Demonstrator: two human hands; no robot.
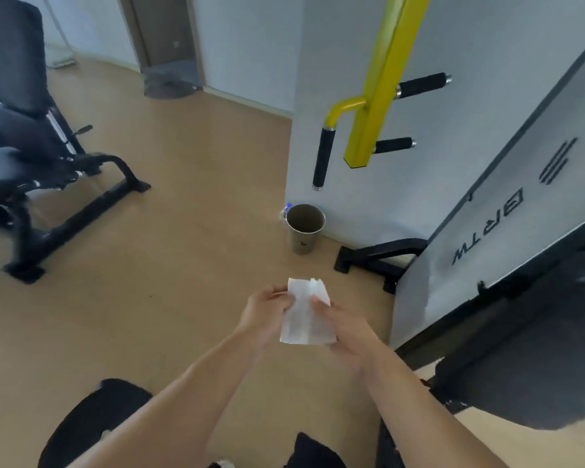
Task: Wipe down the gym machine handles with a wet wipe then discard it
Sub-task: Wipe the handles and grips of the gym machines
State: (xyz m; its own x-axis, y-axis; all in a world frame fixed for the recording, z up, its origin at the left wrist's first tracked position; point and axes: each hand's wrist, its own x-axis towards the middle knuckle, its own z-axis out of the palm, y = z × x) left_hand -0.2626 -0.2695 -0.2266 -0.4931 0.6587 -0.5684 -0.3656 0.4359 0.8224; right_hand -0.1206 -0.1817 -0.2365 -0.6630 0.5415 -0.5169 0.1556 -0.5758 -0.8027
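Note:
A white wet wipe (pixel 304 315) is stretched between both hands in front of me, low in the middle of the view. My left hand (pixel 267 312) pinches its left edge and my right hand (pixel 345 329) grips its right side. Up ahead hangs a yellow machine arm (pixel 382 86) with three black foam handles: a vertical handle (pixel 323 157) on the left and two short horizontal handles (pixel 421 85) (pixel 394 145) on the right. Below them a grey metal bin (pixel 304 228) stands open on the floor against the wall.
A black weight bench (pixel 31 157) fills the left side. The grey machine panel (pixel 507 211) and its black base foot (pixel 375 255) rise on the right. A bottle (pixel 286 211) sits behind the bin. Tan floor lies between bench and bin.

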